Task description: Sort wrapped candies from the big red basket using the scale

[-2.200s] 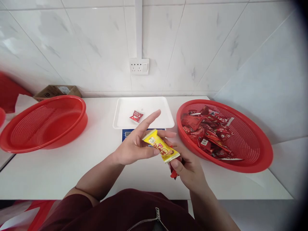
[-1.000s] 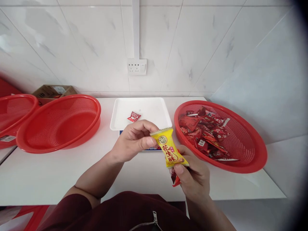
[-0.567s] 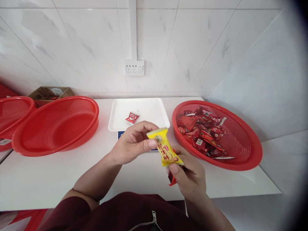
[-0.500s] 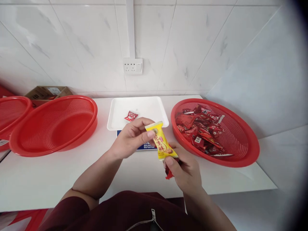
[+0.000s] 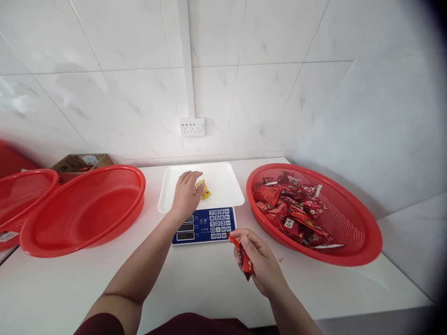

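Left hand [image 5: 186, 195]: loosely open over the tray [image 5: 223, 186]; whether it touches the yellow packet [image 5: 206, 191] cannot be told.
Yellow packet: on the tray, behind the keypad of the scale [image 5: 202, 228]; best released low, with no push on the tray.
Right hand [image 5: 262, 266]: gripping red packets [image 5: 247, 266] by the scale's near right corner; a snug, gentle hold should stop slips.
Basket [image 5: 363, 232]: right of the scale, holding more packets.

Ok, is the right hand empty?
No, the right hand holds red packaging between its thumb and fingers.
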Tool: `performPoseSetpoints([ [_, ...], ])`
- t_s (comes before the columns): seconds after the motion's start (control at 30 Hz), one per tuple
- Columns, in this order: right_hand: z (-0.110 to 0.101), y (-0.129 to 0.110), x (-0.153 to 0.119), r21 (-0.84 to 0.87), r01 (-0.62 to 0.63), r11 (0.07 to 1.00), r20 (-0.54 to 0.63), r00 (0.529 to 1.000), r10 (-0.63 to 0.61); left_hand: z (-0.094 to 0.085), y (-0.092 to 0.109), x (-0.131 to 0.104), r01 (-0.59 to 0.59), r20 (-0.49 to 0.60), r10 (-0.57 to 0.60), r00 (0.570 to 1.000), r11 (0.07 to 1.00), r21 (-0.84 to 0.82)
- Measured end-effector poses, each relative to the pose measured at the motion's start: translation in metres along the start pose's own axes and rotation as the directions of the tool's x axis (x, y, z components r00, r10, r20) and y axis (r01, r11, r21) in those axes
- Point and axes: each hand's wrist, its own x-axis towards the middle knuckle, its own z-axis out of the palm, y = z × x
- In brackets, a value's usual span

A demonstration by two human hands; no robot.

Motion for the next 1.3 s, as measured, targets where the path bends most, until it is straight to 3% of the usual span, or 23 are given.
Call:
performPoseSetpoints([
  [0.03,0.000,-0.001,0.001,0.055,-0.016,0.998,-0.026,0.999,0.018,-0.002,0.009,-0.010,-0.004,0.010,0.004,1.000,0.999,-0.035],
  [0.1,0.002,-0.002,0.006,0.157,-0.041,0.987,-0.080,0.995,0.055,-0.006,0.028,-0.034,0.043,0.196,-0.007,0.981,0.984,-0.175],
  [0.17,0.005,-0.003,0.010,0.210,-0.048,0.977,-0.114,0.991,0.074,-0.008,0.045,-0.056,0.043,0.429,0.094,0.898,0.954,-0.297],
  [0.23,0.009,-0.003,0.013,0.214,-0.043,0.976,-0.114,0.991,0.069,-0.007,0.057,-0.070,0.062,0.535,0.163,0.829,0.924,-0.378],
  [0.3,0.013,-0.005,0.013,0.197,-0.038,0.980,-0.096,0.994,0.058,-0.004,0.061,-0.076,0.157,0.580,0.171,0.797,0.868,-0.471],
  [0.4,0.015,-0.009,0.012,0.177,-0.004,0.984,-0.062,0.998,0.015,0.001,0.058,-0.074,0.358,0.611,0.169,0.774,0.679,-0.641],
  [0.5,0.015,-0.014,0.013,0.167,0.058,0.984,-0.051,0.997,-0.051,0.004,0.055,-0.071,0.454,0.580,0.134,0.804,0.492,-0.743],
  [0.57,0.014,-0.017,0.013,0.161,0.076,0.984,-0.065,0.996,-0.066,0.005,0.055,-0.070,0.463,0.550,0.095,0.830,0.434,-0.773],
  [0.73,0.015,-0.021,0.014,0.166,0.107,0.980,-0.085,0.992,-0.094,0.003,0.059,-0.071,0.426,0.476,0.028,0.879,0.402,-0.810],
  [1.0,0.011,-0.026,0.014,0.070,0.204,0.977,-0.112,0.974,-0.195,-0.003,0.054,-0.067,0.446,0.462,-0.068,0.884,0.420,-0.791],
  [1.07,0.010,-0.028,0.014,-0.043,0.217,0.975,-0.107,0.969,-0.221,-0.004,0.054,-0.066,0.510,0.535,-0.078,0.841,0.444,-0.736],
  [1.2,0.010,-0.030,0.014,-0.262,0.240,0.935,-0.022,0.967,-0.254,-0.002,0.058,-0.068,0.625,0.726,0.005,0.688,0.505,-0.595],
  [1.3,0.011,-0.026,0.015,-0.335,0.257,0.907,0.021,0.964,-0.265,0.003,0.060,-0.072,0.622,0.755,0.036,0.655,0.541,-0.566],
])
